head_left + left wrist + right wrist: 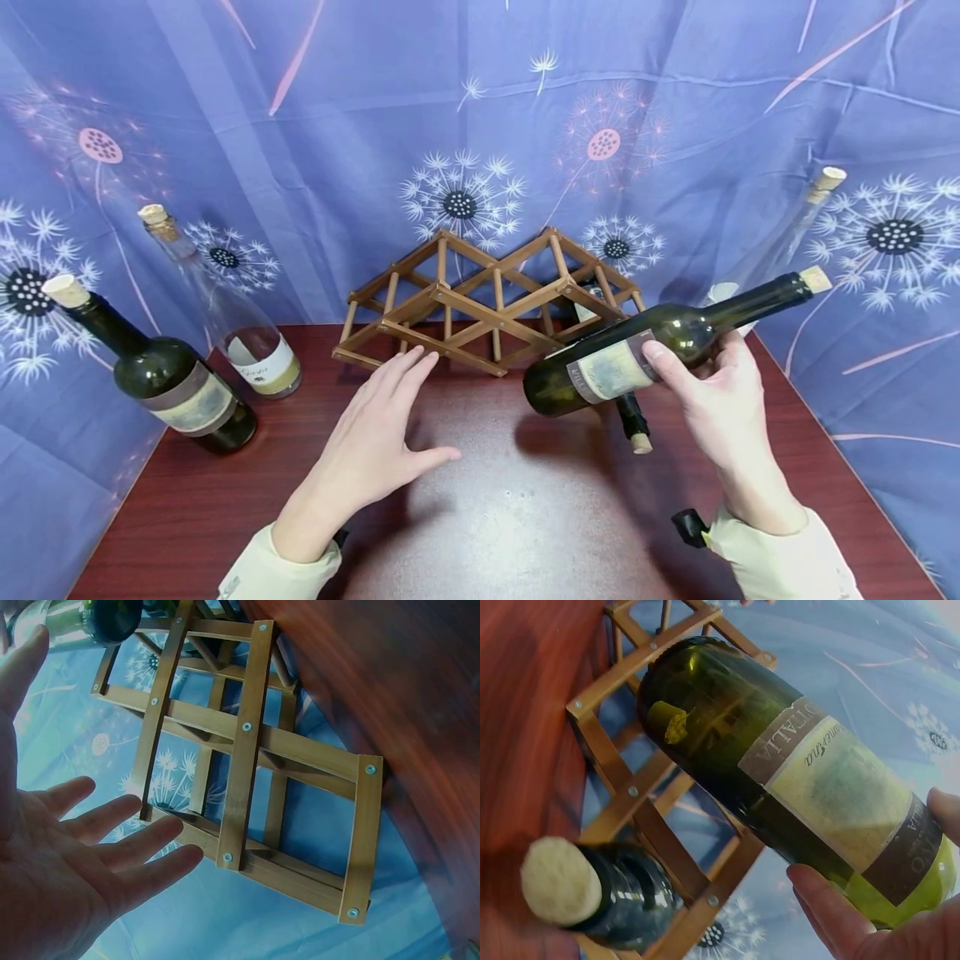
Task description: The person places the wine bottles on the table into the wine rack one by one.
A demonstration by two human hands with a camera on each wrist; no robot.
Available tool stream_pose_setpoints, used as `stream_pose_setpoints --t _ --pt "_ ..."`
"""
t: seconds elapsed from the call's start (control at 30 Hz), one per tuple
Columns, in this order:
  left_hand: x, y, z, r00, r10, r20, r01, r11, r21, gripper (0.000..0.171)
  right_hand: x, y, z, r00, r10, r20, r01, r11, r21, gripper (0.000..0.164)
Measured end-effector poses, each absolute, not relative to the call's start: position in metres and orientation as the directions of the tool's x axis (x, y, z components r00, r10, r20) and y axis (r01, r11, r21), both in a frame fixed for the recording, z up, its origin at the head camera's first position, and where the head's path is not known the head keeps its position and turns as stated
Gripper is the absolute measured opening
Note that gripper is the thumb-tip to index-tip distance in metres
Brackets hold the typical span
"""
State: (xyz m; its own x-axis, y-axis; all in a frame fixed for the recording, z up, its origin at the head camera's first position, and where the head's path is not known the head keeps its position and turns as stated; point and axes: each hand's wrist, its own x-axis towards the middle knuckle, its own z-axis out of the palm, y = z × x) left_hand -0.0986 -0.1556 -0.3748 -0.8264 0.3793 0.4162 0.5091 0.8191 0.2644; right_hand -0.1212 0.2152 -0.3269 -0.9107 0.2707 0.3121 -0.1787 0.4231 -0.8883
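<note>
My right hand [723, 408] grips a dark green corked wine bottle [611, 371] near its shoulder, thumb on the label side. The bottle is tilted, base toward the left and neck rising to the right, in front of the right end of a wooden lattice wine rack [468, 305]. Its label [840, 787] faces the right wrist camera. Below it, the neck of another dark bottle [632, 412], lying in the rack, points forward with its cork [561, 881] outward. Near the rack's front left, my left hand [367, 442] is held with fingers extended and thumb spread, holding nothing.
At the left stand a dark green corked bottle [183, 387] and a clear corked bottle [258, 350]. Another clear corked bottle [783, 229] stands at the back right, partly behind the held one. A patterned blue cloth [337, 167] hangs behind the reddish-brown table [480, 492].
</note>
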Motion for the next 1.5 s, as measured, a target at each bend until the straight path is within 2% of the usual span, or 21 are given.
stream_pose_setpoints --t 0.4,1.03,1.33,1.5 --pt "-0.097 -0.144 -0.370 -0.812 0.396 0.428 0.535 0.799 0.274 0.114 -0.118 0.194 -0.335 -0.939 0.223 0.263 -0.168 0.368 -0.914 0.049" --pt "-0.095 -0.131 -0.368 -0.810 0.423 0.407 0.553 0.783 0.285 0.112 -0.113 0.166 -0.345 -0.988 0.107 0.107 -0.096 0.107 -0.990 0.053" --pt "-0.095 -0.124 -0.369 -0.778 0.450 0.438 0.591 0.761 0.268 0.113 -0.109 0.151 -0.350 -0.995 0.076 0.058 -0.064 -0.069 -0.996 0.053" --pt "-0.095 -0.120 -0.370 -0.770 0.459 0.443 0.602 0.752 0.268 0.113 -0.107 0.142 -0.354 -0.997 0.077 0.031 -0.039 -0.105 -0.994 0.051"
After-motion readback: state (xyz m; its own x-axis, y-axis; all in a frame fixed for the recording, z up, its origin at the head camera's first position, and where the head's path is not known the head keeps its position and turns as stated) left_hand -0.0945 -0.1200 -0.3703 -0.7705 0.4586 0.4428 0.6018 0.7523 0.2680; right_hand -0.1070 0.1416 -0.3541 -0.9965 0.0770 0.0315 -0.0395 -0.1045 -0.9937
